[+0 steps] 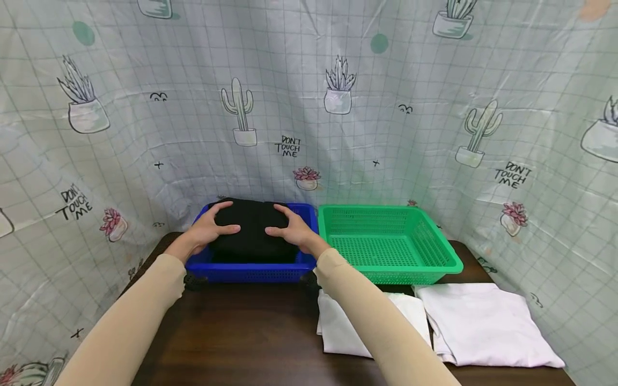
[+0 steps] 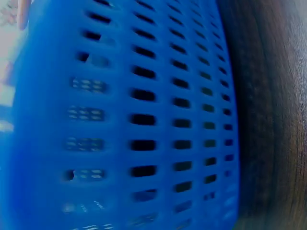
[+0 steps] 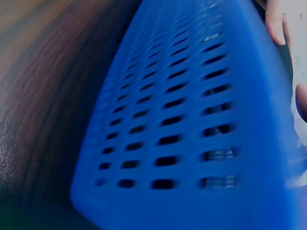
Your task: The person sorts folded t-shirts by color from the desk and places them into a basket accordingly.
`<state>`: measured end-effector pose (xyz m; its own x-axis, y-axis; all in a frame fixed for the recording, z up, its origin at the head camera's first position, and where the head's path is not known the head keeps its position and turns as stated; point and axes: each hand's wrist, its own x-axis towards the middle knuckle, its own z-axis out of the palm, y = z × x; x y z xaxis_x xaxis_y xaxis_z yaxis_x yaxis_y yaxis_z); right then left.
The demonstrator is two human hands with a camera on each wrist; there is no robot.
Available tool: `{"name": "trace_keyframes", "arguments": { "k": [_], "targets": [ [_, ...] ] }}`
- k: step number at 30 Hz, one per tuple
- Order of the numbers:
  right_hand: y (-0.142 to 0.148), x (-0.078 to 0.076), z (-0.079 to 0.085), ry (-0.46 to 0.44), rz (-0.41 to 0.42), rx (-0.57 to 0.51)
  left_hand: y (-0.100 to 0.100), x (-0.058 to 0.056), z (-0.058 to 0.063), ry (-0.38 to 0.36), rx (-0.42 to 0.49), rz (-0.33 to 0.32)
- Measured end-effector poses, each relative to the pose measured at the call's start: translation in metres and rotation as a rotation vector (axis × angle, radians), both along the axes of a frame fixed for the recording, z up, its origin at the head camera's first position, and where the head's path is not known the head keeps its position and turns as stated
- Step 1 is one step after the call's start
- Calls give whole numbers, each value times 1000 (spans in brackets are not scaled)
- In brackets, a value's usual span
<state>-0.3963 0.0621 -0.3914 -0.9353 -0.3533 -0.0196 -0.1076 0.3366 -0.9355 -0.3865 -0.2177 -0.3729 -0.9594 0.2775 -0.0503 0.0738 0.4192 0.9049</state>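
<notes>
A black folded cloth (image 1: 253,236) fills most of the blue plastic basket (image 1: 251,272) at the back left of the table. On its left side lies my left hand (image 1: 207,229), thumb and fingers spread wide and fairly straight. My right hand (image 1: 295,231) mirrors it at the cloth's right side, thumb pointing inward. Both hands appear to touch the cloth without curling round it. The slotted basket wall (image 2: 160,108) takes up the left wrist view, where the hand barely shows. Fingertips (image 3: 274,24) appear above the rim in the right wrist view.
Right beside the blue basket stands a green plastic basket (image 1: 372,251) with nothing visible inside. In front of it, two folded white cloths lie on the dark wooden table (image 1: 241,332), the right cloth (image 1: 487,327) at the edge. A patterned curtain (image 1: 289,80) hangs behind.
</notes>
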Motion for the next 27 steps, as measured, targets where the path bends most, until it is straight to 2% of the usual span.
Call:
{"name": "trace_keyframes", "arguments": {
  "k": [5, 11, 17, 21, 27],
  "targets": [
    [0, -5, -17, -47, -50, 56, 5, -7, -14, -50, -68, -26],
    [-5, -6, -24, -65, -61, 103, 4, -12, -25, -104, -136, -36],
    [-9, -6, -27, -31, -76, 260, 1, -14, -33, -139, -176, -32],
    [-9, -6, -29, -37, -68, 353, -1, -14, -38, -126, -217, -48],
    [-10, -5, -31, -37, -48, 419, -5, -11, -41, -79, -240, -76]
  ]
}}
